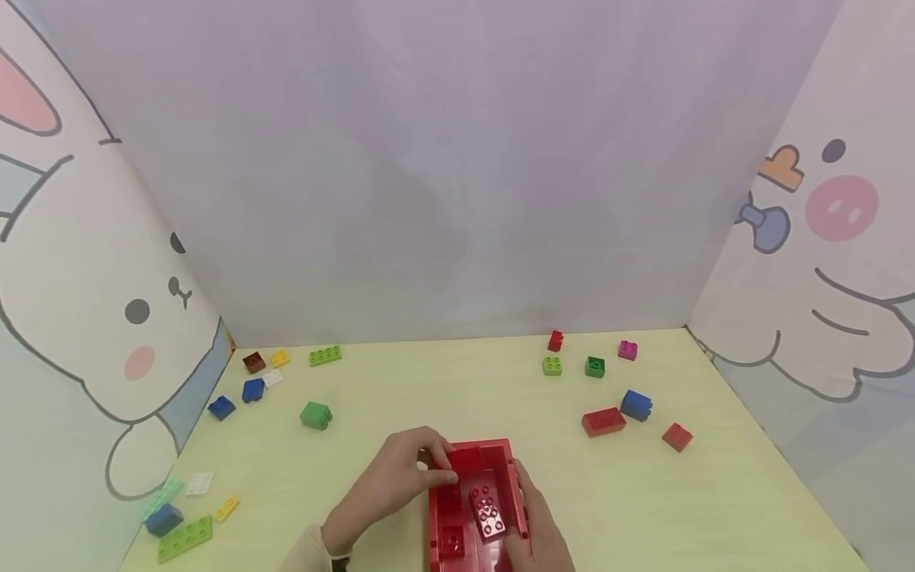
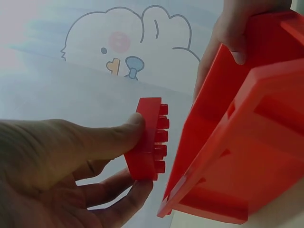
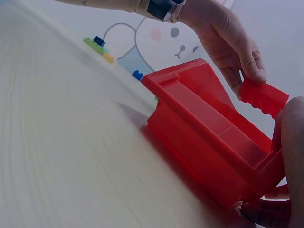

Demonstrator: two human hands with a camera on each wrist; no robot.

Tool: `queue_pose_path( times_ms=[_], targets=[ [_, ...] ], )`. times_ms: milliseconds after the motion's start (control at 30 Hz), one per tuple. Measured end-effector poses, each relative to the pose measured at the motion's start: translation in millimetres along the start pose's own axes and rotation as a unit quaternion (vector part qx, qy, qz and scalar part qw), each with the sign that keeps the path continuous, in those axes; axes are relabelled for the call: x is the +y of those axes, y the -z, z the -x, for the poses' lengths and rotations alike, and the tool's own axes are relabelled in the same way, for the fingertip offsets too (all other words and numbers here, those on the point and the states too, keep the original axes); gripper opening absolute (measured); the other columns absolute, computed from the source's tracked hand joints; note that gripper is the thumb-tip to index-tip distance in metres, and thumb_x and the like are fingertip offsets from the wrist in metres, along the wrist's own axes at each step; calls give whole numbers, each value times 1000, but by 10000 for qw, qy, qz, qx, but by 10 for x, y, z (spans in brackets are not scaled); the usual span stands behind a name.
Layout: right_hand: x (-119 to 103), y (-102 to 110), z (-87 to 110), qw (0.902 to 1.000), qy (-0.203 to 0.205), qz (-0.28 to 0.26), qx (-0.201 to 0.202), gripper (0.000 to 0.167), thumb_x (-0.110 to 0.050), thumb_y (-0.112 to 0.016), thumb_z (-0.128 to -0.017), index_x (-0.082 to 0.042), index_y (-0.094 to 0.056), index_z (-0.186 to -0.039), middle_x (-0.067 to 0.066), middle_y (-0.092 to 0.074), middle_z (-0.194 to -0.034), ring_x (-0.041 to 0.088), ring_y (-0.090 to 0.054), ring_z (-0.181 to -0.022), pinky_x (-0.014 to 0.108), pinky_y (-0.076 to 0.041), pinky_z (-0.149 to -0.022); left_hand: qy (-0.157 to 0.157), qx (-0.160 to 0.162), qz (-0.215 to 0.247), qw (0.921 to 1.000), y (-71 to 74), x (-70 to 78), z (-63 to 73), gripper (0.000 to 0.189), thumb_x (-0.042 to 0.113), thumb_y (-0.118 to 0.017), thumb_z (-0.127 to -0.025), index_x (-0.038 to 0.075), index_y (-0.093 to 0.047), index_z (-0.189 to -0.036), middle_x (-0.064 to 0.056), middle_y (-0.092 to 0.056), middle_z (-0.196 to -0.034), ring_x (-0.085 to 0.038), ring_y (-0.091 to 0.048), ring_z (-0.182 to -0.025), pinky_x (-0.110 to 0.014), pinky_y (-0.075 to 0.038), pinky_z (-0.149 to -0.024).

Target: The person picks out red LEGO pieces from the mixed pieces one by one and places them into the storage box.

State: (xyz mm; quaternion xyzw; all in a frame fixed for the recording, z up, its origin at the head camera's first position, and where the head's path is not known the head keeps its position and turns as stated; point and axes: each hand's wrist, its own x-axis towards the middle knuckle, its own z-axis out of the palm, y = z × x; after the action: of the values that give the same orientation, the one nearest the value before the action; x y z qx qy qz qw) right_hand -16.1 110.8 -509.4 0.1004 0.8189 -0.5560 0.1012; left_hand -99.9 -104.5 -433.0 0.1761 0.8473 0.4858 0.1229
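My left hand (image 1: 393,481) pinches a red toy brick (image 2: 148,137) between thumb and fingers, its studs turned toward the red box (image 2: 209,142). In the right wrist view the brick is above the box's open side, apart from its wall. My right hand (image 1: 545,528) grips the box's right wall, thumb over the rim and fingers outside. Inside the box lie a pinkish-red studded brick (image 1: 488,512) and a smaller red brick (image 1: 451,542). The box's near end is cut off by the head view's lower edge.
Loose bricks lie along both sides of the pale table (image 1: 400,381). At left are a green brick (image 1: 315,415), blue ones and a long lime brick (image 1: 186,539). A red brick (image 1: 604,422) and a blue brick (image 1: 636,405) lie right. A curtain (image 1: 457,199) stands behind.
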Motion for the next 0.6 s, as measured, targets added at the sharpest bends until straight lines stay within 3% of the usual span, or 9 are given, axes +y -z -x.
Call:
queue_pose_path(
  times_ms=[100, 400, 600],
  targets=[
    [-1, -1, -1, 10000, -10, -1, -1, 97, -17, -72, -83, -30, -22, -165, 4, -51, -153, 31, -61, -125, 50, -65, -86, 41, 6, -77, 10000, -40, 4, 19, 16, 15, -84, -88, 20, -70, -81, 3, -73, -106, -12, -64, -91, -22, -55, -80],
    [1, 15, 6, 9999, 11, 130, 50, 99, -18, -73, -82, -34, -22, -165, 4, -53, -152, 29, -62, -123, 51, -64, -88, -131, 106, -927, 9956, -236, 15, 52, 20, 17, -86, -85, 26, -70, -76, 7, -73, -105, -11, -63, -102, -32, -58, -90],
    [24, 19, -8, 9999, 11, 165, -28, 99, -18, -72, -83, -32, -20, -166, 6, -51, -154, 30, -61, -124, 51, -64, -90, -286, 258, -1831, 9823, -357, 29, 36, 26, 14, -87, -83, 26, -67, -72, 14, -66, -89, -3, -52, -88, -22, -55, -78]
  ],
)
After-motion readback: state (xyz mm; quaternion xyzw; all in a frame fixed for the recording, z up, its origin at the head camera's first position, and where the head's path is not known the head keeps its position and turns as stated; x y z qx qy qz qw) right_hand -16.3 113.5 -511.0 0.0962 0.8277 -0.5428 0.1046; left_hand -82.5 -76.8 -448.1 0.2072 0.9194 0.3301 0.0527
